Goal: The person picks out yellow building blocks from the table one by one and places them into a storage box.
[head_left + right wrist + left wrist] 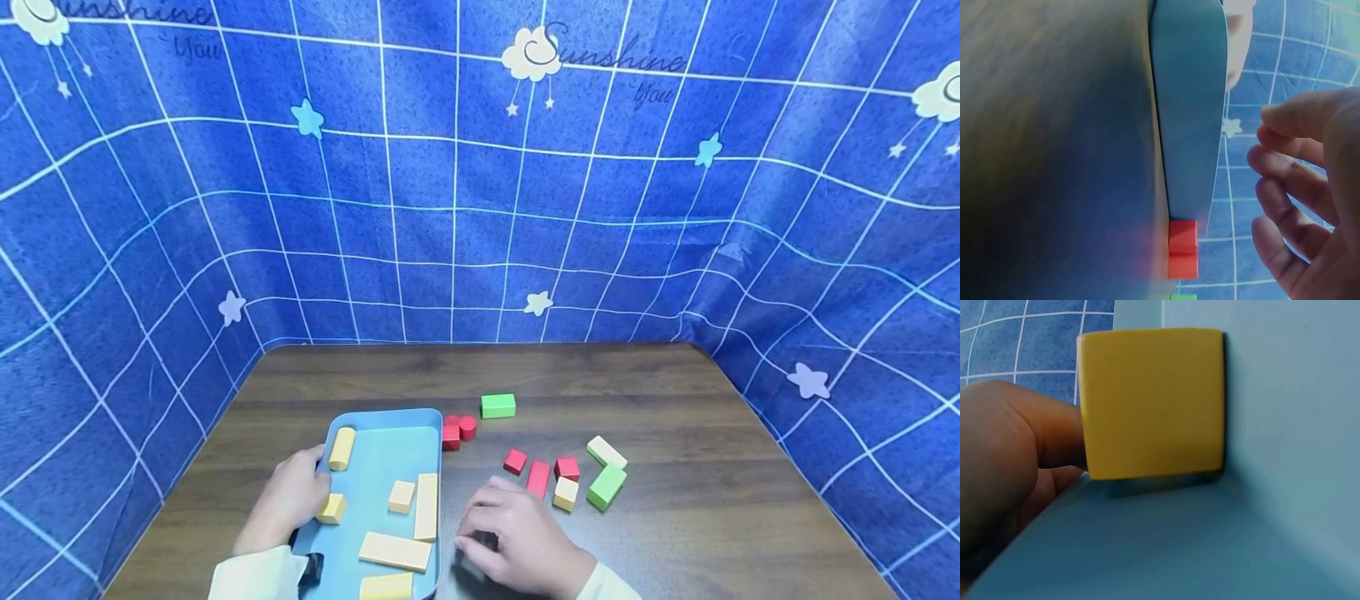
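Note:
My left hand grips the left rim of a blue tray. Close to its thumb, a yellow block stands inside the tray against the wall; its square face fills the middle of the left wrist view. Over the table, just right of the tray, hovers my right hand, its fingers loosely bent with nothing between them. Also in the tray are a yellow cylinder, a small pale cube, two long pale blocks and a yellow piece at the near end.
Red pieces sit by the tray's far right corner, with a green block behind. Further right lie several red blocks, a pale cube, a light green block and a cream block. Blue curtains surround the table.

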Available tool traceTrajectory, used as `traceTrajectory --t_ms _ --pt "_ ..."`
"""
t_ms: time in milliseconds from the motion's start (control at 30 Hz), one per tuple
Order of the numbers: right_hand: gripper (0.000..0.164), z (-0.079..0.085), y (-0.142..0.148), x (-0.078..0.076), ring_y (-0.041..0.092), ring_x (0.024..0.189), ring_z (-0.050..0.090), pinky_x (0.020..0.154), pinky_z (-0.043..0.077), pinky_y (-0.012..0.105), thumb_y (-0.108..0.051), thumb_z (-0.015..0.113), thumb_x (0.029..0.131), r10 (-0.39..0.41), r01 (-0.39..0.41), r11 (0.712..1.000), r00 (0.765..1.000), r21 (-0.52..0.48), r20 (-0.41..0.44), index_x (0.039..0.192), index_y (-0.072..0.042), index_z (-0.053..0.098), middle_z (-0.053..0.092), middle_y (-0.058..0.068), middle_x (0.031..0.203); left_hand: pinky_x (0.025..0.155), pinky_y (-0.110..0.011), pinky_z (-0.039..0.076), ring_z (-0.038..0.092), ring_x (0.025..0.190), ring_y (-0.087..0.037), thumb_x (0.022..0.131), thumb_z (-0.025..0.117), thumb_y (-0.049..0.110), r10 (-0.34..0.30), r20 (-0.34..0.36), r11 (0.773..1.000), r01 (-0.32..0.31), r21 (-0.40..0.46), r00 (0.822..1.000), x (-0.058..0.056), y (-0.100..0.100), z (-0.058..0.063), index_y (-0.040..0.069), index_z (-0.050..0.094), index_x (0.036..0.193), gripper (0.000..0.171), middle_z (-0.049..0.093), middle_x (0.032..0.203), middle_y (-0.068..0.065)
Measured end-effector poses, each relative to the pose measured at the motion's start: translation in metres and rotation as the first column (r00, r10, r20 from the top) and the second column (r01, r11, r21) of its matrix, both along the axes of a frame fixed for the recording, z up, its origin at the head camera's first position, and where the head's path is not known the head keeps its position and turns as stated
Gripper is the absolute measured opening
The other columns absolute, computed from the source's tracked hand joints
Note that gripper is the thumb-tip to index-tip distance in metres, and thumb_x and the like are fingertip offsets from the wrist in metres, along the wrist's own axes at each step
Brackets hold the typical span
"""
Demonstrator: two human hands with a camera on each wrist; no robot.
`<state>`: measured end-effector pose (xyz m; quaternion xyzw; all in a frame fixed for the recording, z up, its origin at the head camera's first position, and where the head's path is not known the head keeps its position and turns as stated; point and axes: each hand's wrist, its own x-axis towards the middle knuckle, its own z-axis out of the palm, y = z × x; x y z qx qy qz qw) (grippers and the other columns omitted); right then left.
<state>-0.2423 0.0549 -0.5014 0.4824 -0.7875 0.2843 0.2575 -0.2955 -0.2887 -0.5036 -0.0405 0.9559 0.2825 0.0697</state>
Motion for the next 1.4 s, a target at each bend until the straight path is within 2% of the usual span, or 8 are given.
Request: traceTrajectory --t_ms 200,400,567,767,1100,1400 --pt "0.01 -0.002 0.008 -0.004 -0.002 0.088 0.046 0.076 0.043 0.021 -0.024 0.072 0.078 -0.058 0.058 0.998 0.998 -0.012 0.011 0.074 -0.03 0.065 0.057 -0.021 0.083 0.073 -0.045 0.045 0.052 0.09 -0.029 0.093 0.042 0.008 -0.007 -0.01 1.0 0.007 0.003 1.0 0.0 -0.001 0.0 -0.01 0.03 0.14 0.052 0.04 0.135 -0.033" --pt "0.01 -0.008 0.018 -0.008 0.0 0.086 0.045 0.075 0.044 0.027 -0.024 0.071 0.076 -0.146 0.146 0.989 0.989 0.031 0.024 0.072 -0.03 0.064 0.056 -0.021 0.08 0.072 -0.044 0.045 0.052 0.088 -0.027 0.093 0.042 0.008 -0.004 -0.007 1.0 0.004 -0.001 1.0 -0.001 0.0 0.0 -0.009 0.03 0.141 0.053 0.04 0.135 -0.032" --pt "0.01 -0.013 0.028 -0.012 0.002 0.084 0.045 0.069 0.044 0.032 -0.025 0.07 0.076 -0.242 0.241 0.968 0.97 0.07 0.009 0.072 -0.03 0.063 0.055 -0.02 0.079 0.074 -0.047 0.044 0.051 0.092 -0.03 0.093 0.042 0.008 -0.008 0.0 1.0 0.008 0.0 1.0 -0.001 0.001 0.002 -0.01 0.029 0.14 0.053 0.038 0.136 -0.034" --pt "0.007 -0.018 0.036 -0.017 0.005 0.076 0.046 0.068 0.042 0.032 -0.025 0.07 0.074 -0.34 0.339 0.937 0.94 0.078 -0.007 0.072 -0.027 0.064 0.056 -0.018 0.077 0.075 -0.047 0.044 0.05 0.094 -0.032 0.093 0.042 0.008 -0.001 0.008 1.0 0.001 -0.004 1.0 0.001 0.001 0.003 -0.011 0.029 0.14 0.053 0.037 0.137 -0.034" --pt "0.008 -0.019 0.049 -0.019 0.01 0.068 0.044 0.061 0.041 0.036 -0.026 0.071 0.071 -0.52 0.518 0.854 0.854 0.055 0.033 0.068 -0.026 0.064 0.051 -0.013 0.073 0.075 -0.047 0.044 0.05 0.094 -0.032 0.093 0.043 0.008 0.0 0.0 1.0 0.0 -0.005 1.0 0.001 0.0 0.001 -0.011 0.029 0.14 0.052 0.037 0.136 -0.034" --pt "0.012 -0.021 0.06 -0.023 0.016 0.061 0.04 0.054 0.034 0.035 -0.029 0.068 0.066 -0.651 0.646 0.758 0.759 0.09 0.031 0.061 -0.032 0.057 0.041 -0.013 0.067 0.073 -0.045 0.045 0.052 0.09 -0.029 0.093 0.043 0.008 -0.003 -0.016 1.0 0.003 0.002 1.0 0.001 0.0 0.001 -0.011 0.029 0.14 0.052 0.038 0.136 -0.034"
